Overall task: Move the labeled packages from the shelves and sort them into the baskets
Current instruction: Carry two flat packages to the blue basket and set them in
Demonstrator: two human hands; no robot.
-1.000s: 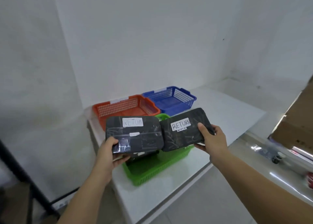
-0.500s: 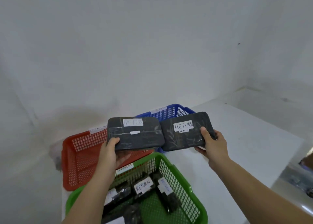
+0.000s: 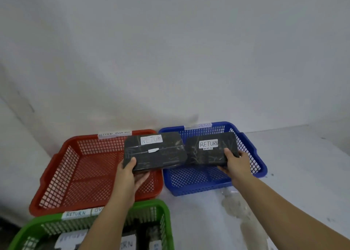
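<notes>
My left hand [image 3: 130, 174] grips a black wrapped package [image 3: 155, 152] labeled RETURN by its lower left corner, held over the right side of the red basket [image 3: 62, 166]. My right hand [image 3: 236, 164] grips a second black package [image 3: 210, 149], labeled RETURN with a small date line, over the blue basket [image 3: 251, 149]. The two packages sit side by side, edges nearly touching. Both the red and blue baskets look bare inside. A green basket [image 3: 162, 212] at the bottom left holds several labeled black packages, partly hidden by my left forearm.
The baskets stand on a white tabletop [image 3: 293, 164] against a white wall. Paper tags mark the basket rims: one on the red basket's far rim [image 3: 114, 133], one on the blue [image 3: 198, 125]. A scuffed patch [image 3: 234, 210] stains the table by my right forearm.
The view has dropped and closed in on the baskets. Both hands carried their packages forward, from above the green basket to above the red and blue ones.
</notes>
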